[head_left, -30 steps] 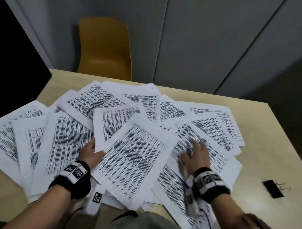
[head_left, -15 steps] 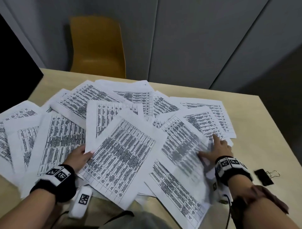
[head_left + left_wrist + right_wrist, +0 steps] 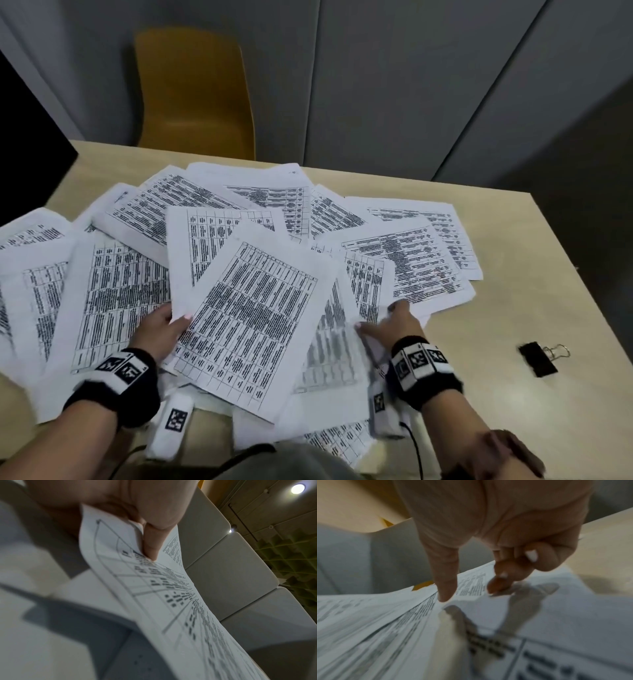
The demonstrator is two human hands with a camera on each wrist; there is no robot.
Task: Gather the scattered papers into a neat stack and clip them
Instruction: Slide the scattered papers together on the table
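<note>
Several printed sheets lie fanned out over the beige table. My left hand grips the left edge of the top sheet, thumb on top; the left wrist view shows the thumb pressing that curved sheet. My right hand is at the pile's right side, thumb and curled fingers pinching the edge of a blurred sheet. In the right wrist view the thumb and fingertips bear on this paper. A black binder clip lies to the right, apart from both hands.
A yellow chair stands behind the table's far edge, in front of grey wall panels. A dark screen sits at the far left. Bare tabletop shows around the clip, and the table's right edge runs close beyond it.
My right hand has come back left from the outer right sheets, dragging a sheet toward the middle pile. The left hand keeps its hold on the top sheet.
</note>
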